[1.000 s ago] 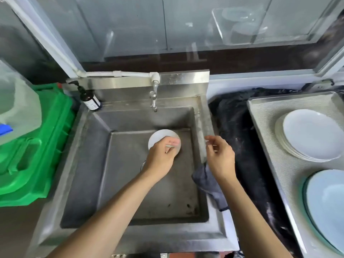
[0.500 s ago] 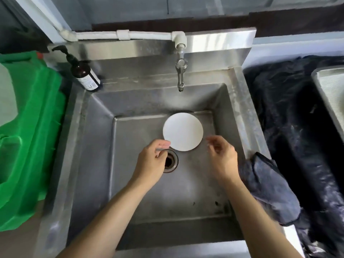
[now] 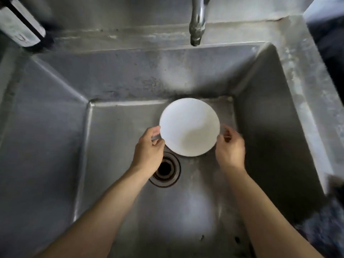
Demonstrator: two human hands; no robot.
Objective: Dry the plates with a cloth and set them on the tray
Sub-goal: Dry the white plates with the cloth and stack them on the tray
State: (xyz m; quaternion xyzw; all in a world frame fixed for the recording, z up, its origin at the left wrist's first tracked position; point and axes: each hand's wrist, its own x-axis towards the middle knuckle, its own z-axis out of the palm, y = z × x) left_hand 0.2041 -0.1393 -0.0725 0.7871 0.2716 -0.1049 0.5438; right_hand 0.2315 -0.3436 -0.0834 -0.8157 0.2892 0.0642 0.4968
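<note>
Both hands are gripping the plate [image 3: 189,125]: left hand [image 3: 149,151] and right hand [image 3: 229,146] pinching opposite rims. Drain [image 3: 166,169] is sitting just below it, tap [image 3: 197,25] hanging above, bottle [image 3: 20,25] standing far upper-left.

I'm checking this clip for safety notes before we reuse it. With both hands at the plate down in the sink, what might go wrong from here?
1. The white plate is met only at its rim by the left hand and right hand; if it is wet, it may slip and chip on the steel sink.
2. The faucet hangs above the plate, so a straight lift might knock it.
3. The dark cloth lies on the sink's right edge, in neither hand, so drying means a one-handed hold.
</note>
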